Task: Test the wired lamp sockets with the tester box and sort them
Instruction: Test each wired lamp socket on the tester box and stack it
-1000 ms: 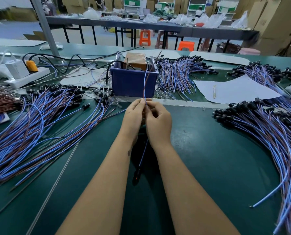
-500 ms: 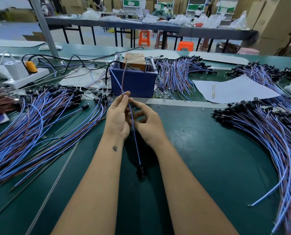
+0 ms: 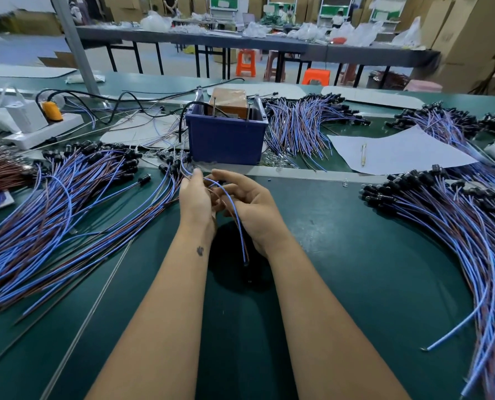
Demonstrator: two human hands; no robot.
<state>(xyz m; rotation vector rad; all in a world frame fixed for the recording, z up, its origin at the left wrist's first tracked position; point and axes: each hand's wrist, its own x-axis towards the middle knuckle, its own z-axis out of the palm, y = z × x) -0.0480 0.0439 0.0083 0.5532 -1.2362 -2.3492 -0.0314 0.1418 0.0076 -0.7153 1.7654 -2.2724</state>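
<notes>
Landmark: tester box (image 3: 226,131), a blue bin with a brown unit and upright metal pins inside, standing at the far middle of the green surface (image 3: 341,255).
Power strip (image 3: 43,127): white, far left of the tester box, an orange plug seated in it.
Left pile (image 3: 53,209): wired sockets left of the tester box; blue and brown leads fanned toward the near edge, black socket heads at the far end.
Left hand (image 3: 195,202): just in front of the tester box; grip pinches the held wires near their upper end.
Held socket lead (image 3: 234,215): one blue and one brown wire, arching between the two hands in front of the tester box and hanging to a dark end above the surface.
Right hand (image 3: 255,209): beside the left hand; fingers curl loosely round the same lead.
Paper sheet (image 3: 396,153): white, right of the tester box, a pen (image 3: 363,154) lying on it.
Right pile (image 3: 457,220): far right of the tester box; the same blue-and-brown leads, black heads toward the centre.
</notes>
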